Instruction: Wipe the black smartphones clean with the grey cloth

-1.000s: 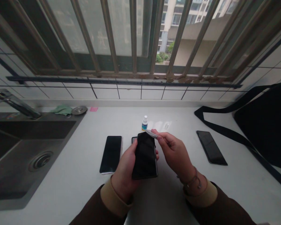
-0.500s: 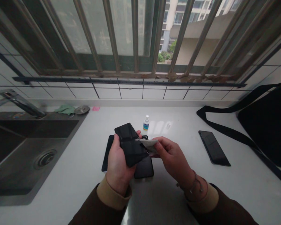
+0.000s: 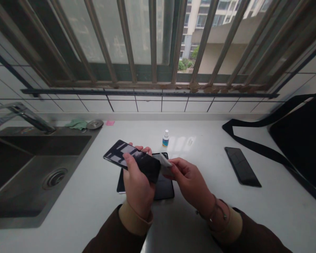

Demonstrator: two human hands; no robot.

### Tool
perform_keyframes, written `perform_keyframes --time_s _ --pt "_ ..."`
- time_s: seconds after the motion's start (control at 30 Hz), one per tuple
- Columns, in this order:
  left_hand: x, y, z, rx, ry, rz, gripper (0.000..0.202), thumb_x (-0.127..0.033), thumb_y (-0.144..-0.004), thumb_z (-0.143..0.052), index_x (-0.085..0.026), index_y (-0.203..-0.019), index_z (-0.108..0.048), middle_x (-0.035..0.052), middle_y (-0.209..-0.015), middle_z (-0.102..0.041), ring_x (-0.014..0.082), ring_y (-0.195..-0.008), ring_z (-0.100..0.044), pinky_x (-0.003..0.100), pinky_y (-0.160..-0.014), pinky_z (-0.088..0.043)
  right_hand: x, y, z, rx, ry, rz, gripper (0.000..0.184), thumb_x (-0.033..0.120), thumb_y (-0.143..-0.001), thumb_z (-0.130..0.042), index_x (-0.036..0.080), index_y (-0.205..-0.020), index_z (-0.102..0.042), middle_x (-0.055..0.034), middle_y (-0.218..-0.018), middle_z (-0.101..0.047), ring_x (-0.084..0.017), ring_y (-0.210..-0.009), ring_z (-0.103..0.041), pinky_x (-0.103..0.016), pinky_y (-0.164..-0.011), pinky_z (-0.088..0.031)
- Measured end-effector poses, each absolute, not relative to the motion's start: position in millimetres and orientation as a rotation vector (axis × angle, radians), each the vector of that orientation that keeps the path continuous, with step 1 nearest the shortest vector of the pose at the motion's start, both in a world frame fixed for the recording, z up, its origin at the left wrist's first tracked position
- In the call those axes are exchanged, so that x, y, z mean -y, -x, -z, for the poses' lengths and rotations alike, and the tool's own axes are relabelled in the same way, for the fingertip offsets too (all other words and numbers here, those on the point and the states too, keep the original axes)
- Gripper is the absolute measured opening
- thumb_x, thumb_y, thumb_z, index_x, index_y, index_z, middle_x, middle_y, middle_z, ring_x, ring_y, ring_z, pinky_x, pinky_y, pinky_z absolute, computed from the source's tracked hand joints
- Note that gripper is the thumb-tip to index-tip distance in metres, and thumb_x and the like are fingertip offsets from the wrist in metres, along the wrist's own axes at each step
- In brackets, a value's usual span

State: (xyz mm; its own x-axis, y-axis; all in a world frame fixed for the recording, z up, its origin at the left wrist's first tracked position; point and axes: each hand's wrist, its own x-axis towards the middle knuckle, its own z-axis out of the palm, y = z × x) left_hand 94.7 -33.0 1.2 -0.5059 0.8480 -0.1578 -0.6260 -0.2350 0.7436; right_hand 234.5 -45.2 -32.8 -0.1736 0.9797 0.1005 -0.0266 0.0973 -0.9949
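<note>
My left hand [image 3: 138, 179] grips a black smartphone [image 3: 131, 160] tilted across the palm, its glossy face reflecting light. My right hand [image 3: 189, 181] pinches a small pale wipe [image 3: 165, 161] against the phone's right end. Below my hands, a dark phone [image 3: 164, 188] lies flat on the white counter [image 3: 205, 140], and a second dark phone edge [image 3: 121, 186] shows beside it. My hands hide most of both. A small white-capped dropper bottle [image 3: 165, 138] stands just beyond them.
Another black phone [image 3: 242, 167] lies to the right, near a black bag with straps [image 3: 297, 140]. At left are a steel sink [image 3: 34, 168] with a drain and a faucet [image 3: 26, 116]. A green cloth [image 3: 77, 123] lies behind the sink, below a barred window [image 3: 152, 42].
The held phone has turned, its far end swinging left and lower. The wipe stays pinched at its right end. My view has shifted slightly.
</note>
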Motion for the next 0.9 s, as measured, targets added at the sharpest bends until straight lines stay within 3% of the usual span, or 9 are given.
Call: perform_keyframes --time_s 0.2,0.37,0.47,0.57,0.7,0.8,0.9 --pt "23.2 -87.4 -2.9 -0.984 -0.197 -1.904 0.041 -0.059 -0.107 -0.051 -0.024 -0.111 -0.07 0.0055 -0.114 -0.071 0.0195 -0.108 -0.074 0.038 -0.104 -0.061 59.7 -232.2 19.9 1.752 1.019 -1.024 0.023 0.03 -0.107 -0.058 0.025 -0.115 -0.078 -0.0016 -0.093 -0.082 -0.016 -0.077 -0.076 -0.028 -0.074 -0.061" --pt "21.0 -81.1 -3.1 -0.909 -0.044 -1.678 0.057 -0.072 -0.103 -0.046 -0.02 -0.099 -0.07 0.0047 -0.088 -0.07 0.0192 -0.081 -0.074 0.044 -0.092 -0.066 66.2 -237.4 12.8 1.796 0.857 -1.125 0.02 0.031 -0.105 -0.062 0.024 -0.108 -0.08 -0.0008 -0.084 -0.081 -0.015 -0.069 -0.075 -0.026 -0.065 -0.06" --pt "24.3 -83.8 -2.5 -0.783 -0.089 -1.434 0.065 -0.071 -0.106 -0.037 -0.017 -0.106 -0.072 0.0076 -0.086 -0.072 0.0207 -0.074 -0.072 0.048 -0.087 -0.066 60.5 -247.2 11.5 1.525 1.089 -0.803 0.022 0.035 -0.106 -0.06 0.025 -0.11 -0.079 -0.0043 -0.097 -0.084 -0.021 -0.085 -0.08 -0.032 -0.075 -0.066" --pt "28.9 -89.4 -3.0 -0.732 -0.153 -1.231 0.063 -0.064 -0.109 -0.036 -0.015 -0.123 -0.073 0.0138 -0.1 -0.077 0.0249 -0.082 -0.076 0.054 -0.089 -0.065 50.4 -256.2 10.9 1.45 1.259 -0.371 0.023 0.028 -0.106 -0.059 0.027 -0.12 -0.077 -0.0072 -0.115 -0.084 -0.025 -0.105 -0.081 -0.043 -0.096 -0.067" --pt "29.3 -91.1 -4.5 -0.711 -0.143 -1.117 0.068 -0.06 -0.11 -0.035 -0.007 -0.121 -0.075 0.0193 -0.105 -0.079 0.027 -0.094 -0.078 0.044 -0.093 -0.064 42.2 -258.3 11.8 2.032 0.879 -0.391 0.035 0.014 -0.103 -0.058 0.03 -0.13 -0.074 -0.0032 -0.133 -0.079 -0.023 -0.13 -0.072 -0.048 -0.119 -0.054" --pt "25.8 -85.8 -4.2 -0.762 -0.079 -1.106 0.072 -0.062 -0.109 -0.033 -0.005 -0.109 -0.077 0.0174 -0.091 -0.078 0.0252 -0.08 -0.076 0.043 -0.086 -0.065 44.7 -254.4 12.7 2.272 0.576 -0.439 0.041 0.01 -0.102 -0.057 0.032 -0.134 -0.071 -0.0003 -0.137 -0.077 -0.019 -0.133 -0.069 -0.051 -0.131 -0.037" --pt "26.6 -81.8 -5.0 -0.777 -0.088 -1.099 0.074 -0.068 -0.107 -0.031 -0.009 -0.106 -0.075 0.0137 -0.086 -0.075 0.0225 -0.073 -0.074 0.04 -0.077 -0.065 49.9 -251.2 12.0 2.327 0.461 -0.423 0.039 0.011 -0.103 -0.059 0.032 -0.135 -0.07 0.0 -0.137 -0.076 -0.017 -0.134 -0.068 -0.049 -0.133 -0.032"
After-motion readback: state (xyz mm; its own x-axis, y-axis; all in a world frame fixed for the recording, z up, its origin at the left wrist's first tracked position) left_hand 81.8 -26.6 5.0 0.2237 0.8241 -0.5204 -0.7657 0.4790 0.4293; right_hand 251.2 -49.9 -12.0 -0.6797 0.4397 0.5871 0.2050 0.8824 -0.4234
